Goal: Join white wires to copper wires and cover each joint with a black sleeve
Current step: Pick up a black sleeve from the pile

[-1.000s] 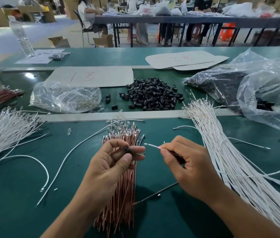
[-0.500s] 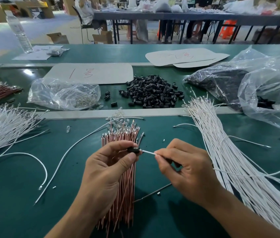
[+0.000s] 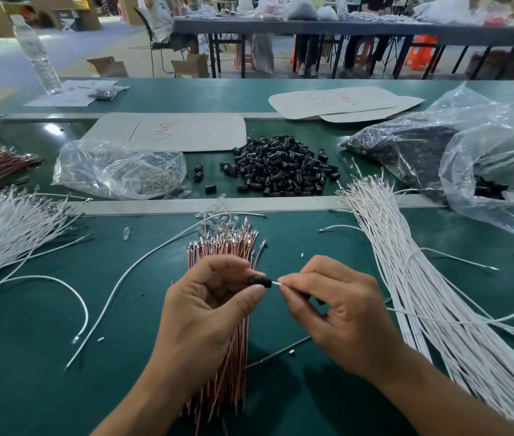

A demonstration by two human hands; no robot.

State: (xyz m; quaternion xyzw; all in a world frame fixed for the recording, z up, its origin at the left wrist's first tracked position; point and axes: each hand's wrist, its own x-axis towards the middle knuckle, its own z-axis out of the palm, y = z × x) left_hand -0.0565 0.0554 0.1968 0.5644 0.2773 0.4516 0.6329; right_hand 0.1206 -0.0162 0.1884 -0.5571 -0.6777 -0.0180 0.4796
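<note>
- Closer than a moment ago, left hand (image 3: 211, 309) and right hand (image 3: 337, 313) meet above the matte green worktop (image 3: 29, 372); less white wire shows between them.
- Long bundle of thin white insulated wires (image 3: 406, 278), right: light, floppy.
- Pinkish copper wire bundle (image 3: 227, 250) beneath the left hand: probably stiffer, springy.
- Right hand pinches one white wire end (image 3: 276, 283) near its tip, best for steering.
- Left hand pinches the small black tubular sleeve (image 3: 259, 281): rigid, smooth, probably slippery.

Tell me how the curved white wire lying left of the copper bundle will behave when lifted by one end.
Probably floppy: the curved white wire lies in a loose arc on the green table, so it should droop. Likely light, being thin. Its small end terminal may snag neighbouring strands.
</note>
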